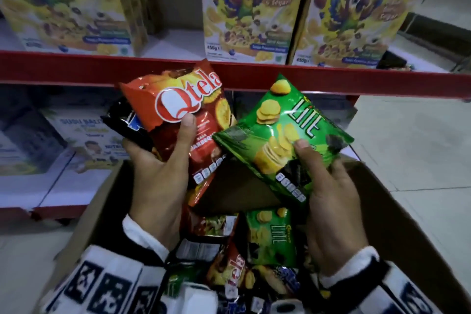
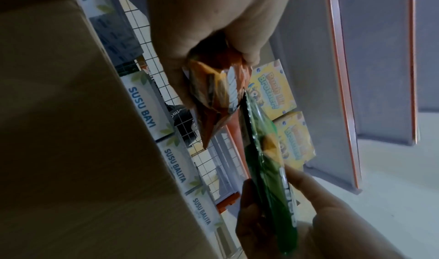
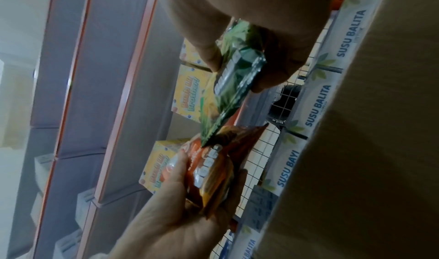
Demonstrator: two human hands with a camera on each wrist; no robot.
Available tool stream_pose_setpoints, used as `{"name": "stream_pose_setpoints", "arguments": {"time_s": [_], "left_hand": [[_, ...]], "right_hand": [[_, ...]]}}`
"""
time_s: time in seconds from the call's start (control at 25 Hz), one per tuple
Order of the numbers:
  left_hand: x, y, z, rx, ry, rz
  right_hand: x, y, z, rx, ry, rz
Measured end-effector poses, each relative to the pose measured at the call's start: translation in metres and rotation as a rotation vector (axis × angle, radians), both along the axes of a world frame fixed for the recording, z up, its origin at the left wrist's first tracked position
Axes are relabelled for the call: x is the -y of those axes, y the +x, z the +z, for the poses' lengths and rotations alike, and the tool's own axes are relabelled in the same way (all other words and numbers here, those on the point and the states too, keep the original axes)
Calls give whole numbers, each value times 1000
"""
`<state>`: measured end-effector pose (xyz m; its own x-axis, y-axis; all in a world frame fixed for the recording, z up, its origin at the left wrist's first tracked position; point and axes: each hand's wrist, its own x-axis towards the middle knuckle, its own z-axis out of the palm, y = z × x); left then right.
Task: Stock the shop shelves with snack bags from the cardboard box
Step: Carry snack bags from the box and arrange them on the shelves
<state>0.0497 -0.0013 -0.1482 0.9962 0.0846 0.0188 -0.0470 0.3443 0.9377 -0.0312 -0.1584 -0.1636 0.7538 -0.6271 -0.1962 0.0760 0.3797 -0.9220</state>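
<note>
Currently the left hand (image 1: 155, 181) grips an orange Qtela bag (image 1: 188, 115) and a black bag (image 1: 127, 122) behind it; the right hand (image 1: 331, 199) pinches a green Lite bag (image 1: 283, 135). Both bags tilt top-outward above the cardboard box (image 1: 397, 211). Best gripped low and lifted together to the shelf (image 1: 254, 76) ahead.

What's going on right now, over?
Left hand holds red Qtela bag plus a black bag. Right hand holds green Lite bag. Both above cardboard box. Nothing blocking.
</note>
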Motion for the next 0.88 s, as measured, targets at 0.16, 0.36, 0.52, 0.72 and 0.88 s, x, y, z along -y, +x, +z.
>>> {"name": "stream_pose_setpoints", "arguments": {"time_s": [0.16,0.36,0.52,0.72,0.88], "left_hand": [[1,11,-26,83,89,1],[8,23,-23,-26,215,-2],[3,5,11,-133,253,-107],[-11,-34,92,-300,156,-129],[-20,-29,208,-259,120,-108]], "right_hand": [[8,16,-27,-66,75,7],[4,18,-20,-140,43,5],[7,5,21,-168,5,63],[-4,-29,109,-198,34,116],[-9,-26,230,-148,0,133]]}}
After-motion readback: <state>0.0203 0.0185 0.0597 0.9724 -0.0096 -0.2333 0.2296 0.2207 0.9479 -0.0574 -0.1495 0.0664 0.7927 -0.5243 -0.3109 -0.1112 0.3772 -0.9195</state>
